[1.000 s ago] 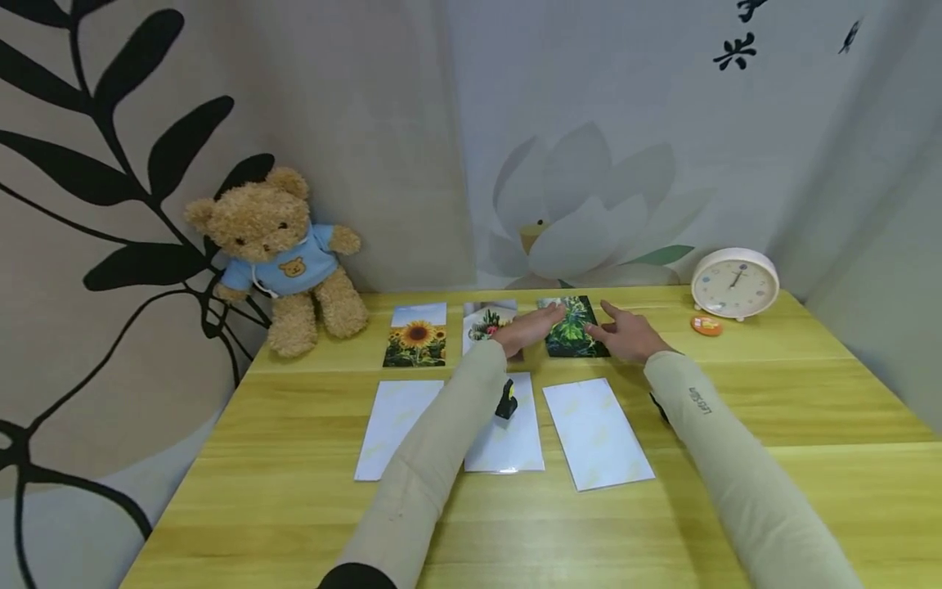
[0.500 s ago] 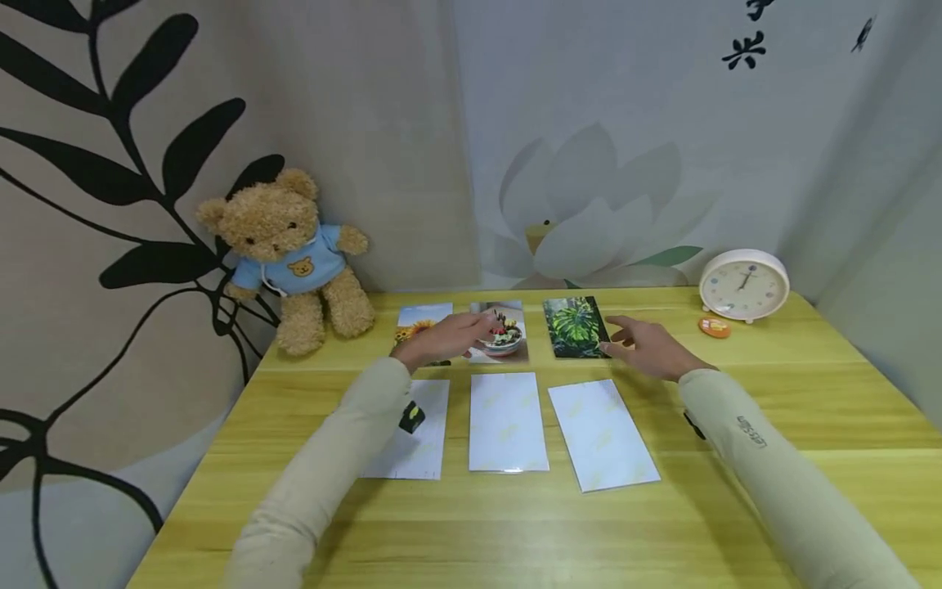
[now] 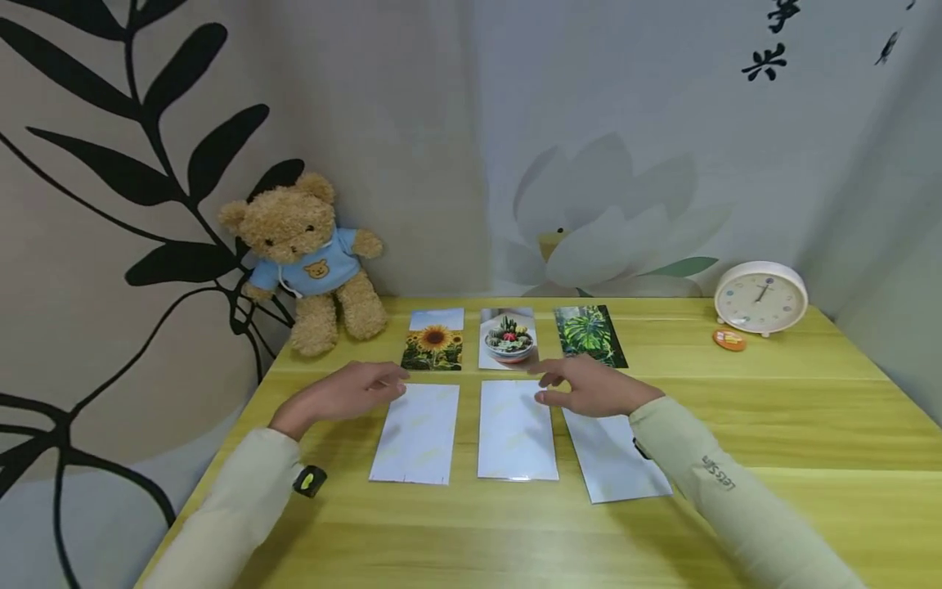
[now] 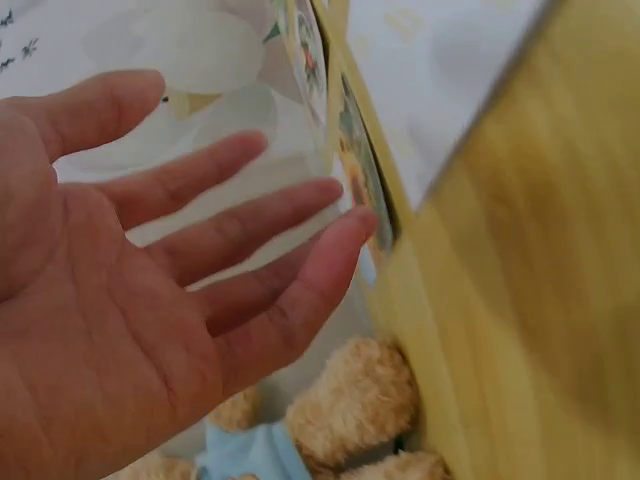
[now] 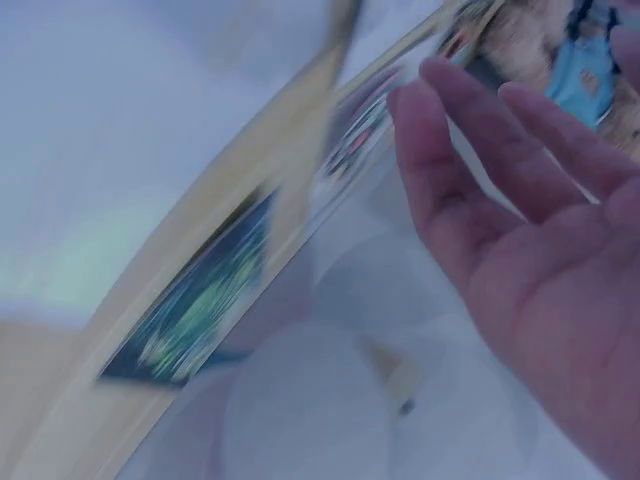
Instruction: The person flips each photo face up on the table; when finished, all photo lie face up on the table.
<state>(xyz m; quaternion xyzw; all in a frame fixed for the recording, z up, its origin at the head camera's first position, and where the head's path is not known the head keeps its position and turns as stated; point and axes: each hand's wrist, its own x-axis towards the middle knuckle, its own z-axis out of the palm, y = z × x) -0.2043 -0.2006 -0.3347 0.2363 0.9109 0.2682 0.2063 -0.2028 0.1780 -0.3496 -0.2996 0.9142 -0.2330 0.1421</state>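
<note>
In the head view my left hand (image 3: 342,397) hovers beside the left white card (image 3: 419,442), with nothing in its loosely bent fingers; the left wrist view shows its bare palm. My right hand (image 3: 592,387) hangs over the gap between the rows, partly covering the right white card (image 3: 614,458), fingertips close to the middle white card (image 3: 518,433). It is also bare in the blurred right wrist view. Behind the white cards lie a sunflower picture card (image 3: 432,339), a card showing a bowl of cacti (image 3: 509,337) and a green leaf card (image 3: 589,329).
A teddy bear (image 3: 309,262) in a blue top leans against the wall at the back left of the wooden table (image 3: 500,540). At the back right stand a round white clock (image 3: 761,297) and a small orange disc (image 3: 729,339). Curtain-like cloth backs the table.
My left hand has swung left and nearer, off the picture cards. The right hand has come nearer and leftward from beside the leaf card. The cards lie as before; the head view has shifted slightly.
</note>
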